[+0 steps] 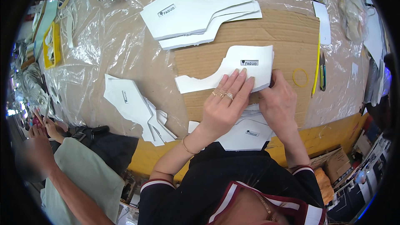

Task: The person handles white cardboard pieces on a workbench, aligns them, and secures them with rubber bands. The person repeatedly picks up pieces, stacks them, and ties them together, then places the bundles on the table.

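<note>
A white shoe-upper piece (246, 53) with a small printed label lies on a sheet of brown cardboard (283, 29) before me. My left hand (227, 98) rests on it, fingers stretched flat over the lower half, just under the label. At the piece's lower right edge, my right hand (279, 102) is closed with curled fingers. Something dark shows by its fingertips; what it grips is hidden. Partly beneath my wrists, more white pieces (246, 135) lie at the table's near edge.
Stacks of similar white pieces lie at the far side (183, 12) and left (125, 100). Right of my hands are a yellow rubber band (300, 77), a yellow strip (317, 64) and a pen (322, 71). A yellow basket (57, 43) stands left. Another person's arm (71, 183) is at lower left.
</note>
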